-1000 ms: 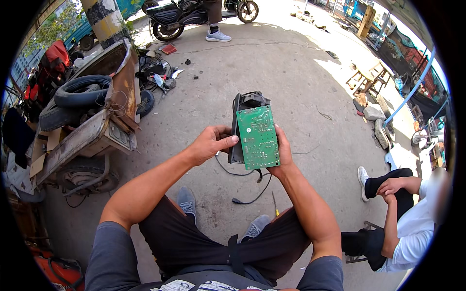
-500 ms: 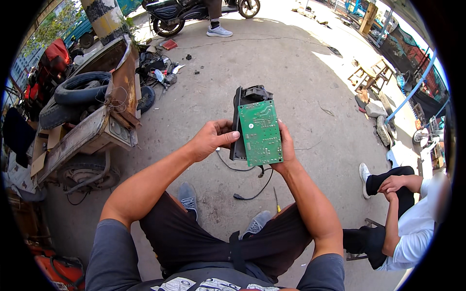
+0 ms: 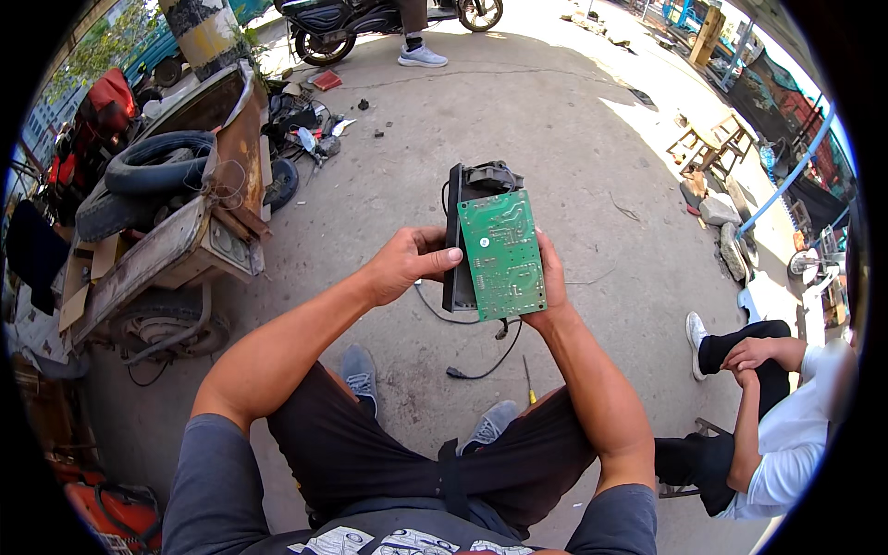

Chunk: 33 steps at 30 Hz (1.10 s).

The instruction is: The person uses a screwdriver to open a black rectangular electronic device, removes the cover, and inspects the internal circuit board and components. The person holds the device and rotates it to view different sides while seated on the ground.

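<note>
I hold a black box-shaped electrical unit (image 3: pixel 460 231) up in front of me, with a green circuit board (image 3: pixel 502 254) lying on its upper face. My left hand (image 3: pixel 405 263) grips the unit's left edge, thumb pressed on the board's left side. My right hand (image 3: pixel 553 277) supports the unit and board from the right and below. A black cable (image 3: pixel 481 363) hangs from the unit's lower end down to the concrete ground.
A rusty cart (image 3: pixel 176 240) loaded with old tyres (image 3: pixel 153 162) stands at my left. A screwdriver (image 3: pixel 528 381) lies on the ground by my shoes. A seated person (image 3: pixel 772 407) is at the right. A parked scooter (image 3: pixel 356 18) and someone's shoe stand far ahead.
The unit and board have stayed in both hands. My left thumb has shifted slightly along the board's left edge; the view has tilted a little.
</note>
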Each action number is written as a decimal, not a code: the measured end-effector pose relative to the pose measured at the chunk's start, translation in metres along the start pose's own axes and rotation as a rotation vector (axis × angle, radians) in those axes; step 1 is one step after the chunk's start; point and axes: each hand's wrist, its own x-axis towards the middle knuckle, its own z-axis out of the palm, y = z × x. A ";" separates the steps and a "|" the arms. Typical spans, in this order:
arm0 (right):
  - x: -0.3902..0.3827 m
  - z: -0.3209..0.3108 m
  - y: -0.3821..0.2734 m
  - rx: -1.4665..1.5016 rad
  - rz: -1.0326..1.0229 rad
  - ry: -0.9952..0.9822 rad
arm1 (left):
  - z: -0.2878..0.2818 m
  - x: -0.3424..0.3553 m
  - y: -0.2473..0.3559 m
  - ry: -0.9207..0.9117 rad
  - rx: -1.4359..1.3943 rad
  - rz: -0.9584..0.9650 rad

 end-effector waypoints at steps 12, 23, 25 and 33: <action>-0.001 0.002 -0.001 -0.013 0.009 -0.002 | -0.002 0.001 -0.001 -0.016 -0.029 -0.009; -0.001 0.002 -0.001 -0.012 0.011 0.011 | -0.001 0.002 -0.001 -0.004 -0.056 -0.002; -0.001 0.001 -0.001 -0.011 0.012 0.004 | -0.002 0.002 0.000 -0.020 -0.036 -0.017; -0.002 0.004 -0.001 -0.040 0.017 0.024 | -0.003 0.002 0.000 -0.013 -0.009 -0.022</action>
